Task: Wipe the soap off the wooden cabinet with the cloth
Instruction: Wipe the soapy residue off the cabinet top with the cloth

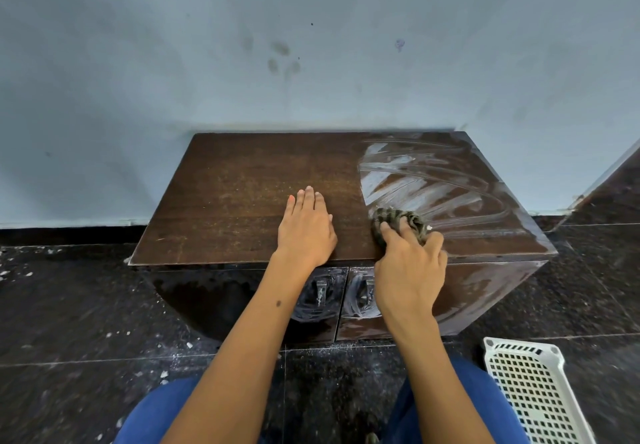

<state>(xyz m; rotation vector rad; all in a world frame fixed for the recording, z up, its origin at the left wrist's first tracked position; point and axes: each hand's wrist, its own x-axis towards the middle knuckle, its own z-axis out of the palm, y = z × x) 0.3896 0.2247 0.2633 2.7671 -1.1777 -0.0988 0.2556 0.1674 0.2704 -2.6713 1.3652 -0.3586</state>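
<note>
Right hand (410, 263) grips the dark striped cloth (398, 220) at the soap's 7 o'clock edge. Left hand (306, 229) lies flat, fingers straight, on the dark wooden cabinet (225, 201). Left half is soap-free; white soap streaks (433, 180) remain on the right half and the doors.

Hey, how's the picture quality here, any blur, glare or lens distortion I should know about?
Head view: wide-angle bending curves the cabinet edges and floor lines; lighting is soft and even, with pale sheen on the soap streaks; the left hand, right hand and cloth are sharp, while the basket and floor corners smear slightly.
</note>
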